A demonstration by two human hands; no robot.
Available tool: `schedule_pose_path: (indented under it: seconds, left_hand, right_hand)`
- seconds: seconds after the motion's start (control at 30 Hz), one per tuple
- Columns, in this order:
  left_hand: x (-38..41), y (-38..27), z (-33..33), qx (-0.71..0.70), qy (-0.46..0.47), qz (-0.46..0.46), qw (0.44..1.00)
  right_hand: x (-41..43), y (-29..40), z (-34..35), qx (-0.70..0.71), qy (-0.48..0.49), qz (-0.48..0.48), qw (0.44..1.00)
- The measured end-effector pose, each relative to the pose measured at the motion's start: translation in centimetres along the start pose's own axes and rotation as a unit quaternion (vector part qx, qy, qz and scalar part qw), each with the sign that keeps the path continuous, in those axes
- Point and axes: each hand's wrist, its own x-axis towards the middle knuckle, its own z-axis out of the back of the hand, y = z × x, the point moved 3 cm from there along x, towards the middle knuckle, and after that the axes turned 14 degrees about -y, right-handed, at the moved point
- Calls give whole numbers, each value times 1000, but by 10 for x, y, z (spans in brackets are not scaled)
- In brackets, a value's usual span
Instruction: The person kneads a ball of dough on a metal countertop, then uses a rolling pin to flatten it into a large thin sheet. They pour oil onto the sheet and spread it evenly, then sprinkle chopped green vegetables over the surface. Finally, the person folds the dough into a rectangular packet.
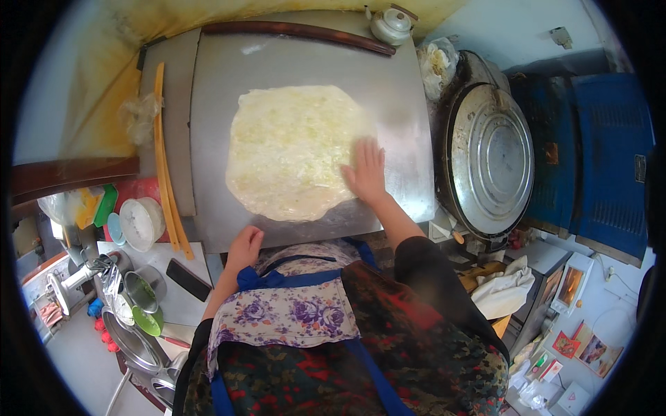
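Note:
A broad, thin sheet of dough (291,151) with a greenish, glossy top lies flat on a metal work table (406,171). My right hand (367,169) rests palm down at the dough's right edge, its fingers extended and thumb apart. At the table's near edge, to the lower left of the dough, is my left hand (246,245), fingers curled together, with no object visible in it. A long dark wooden rolling pin (296,34) lies along the far edge of the table.
A round metal lid (491,161) covers a large pan at the right. A teapot (391,25) stands at the far right corner. Long wooden sticks (165,171) lie at the left. Near them are a white tub (141,223), a metal pot (144,291) and a dark phone (188,280).

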Motion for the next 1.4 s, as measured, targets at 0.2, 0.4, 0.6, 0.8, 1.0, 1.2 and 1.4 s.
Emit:
schedule_pose_path:
  seconds: [0.2, 0.4, 0.6, 0.8, 1.0, 1.2, 1.4]
  left_hand:
    - [-6, 3, 2, 6, -10, -9, 1000]
    - [-15, 13, 9, 6, -21, -1, 1000]
    - [-13, 0, 13, 4, -38, 24, 999]
    - [-12, 18, 10, -2, -38, 15, 999]
    - [-8, 15, 13, 5, -25, 7, 1000]
    - [-5, 1, 16, 4, -25, 4, 1000]
    - [-2, 7, 11, 0, -25, -3, 1000]
  right_hand:
    - [46, 61, -45, 60, -45, -1, 997]
    - [30, 156, -53, 176, 57, 182, 966]
    - [-29, 133, -30, 202, 148, 383, 889]
    - [27, 65, -18, 88, 135, 271, 949]
    - [-6, 122, -37, 215, 177, 323, 904]
    - [-60, 126, -21, 260, 205, 467, 820]
    - [-28, 35, 3, 114, 250, 436, 857]
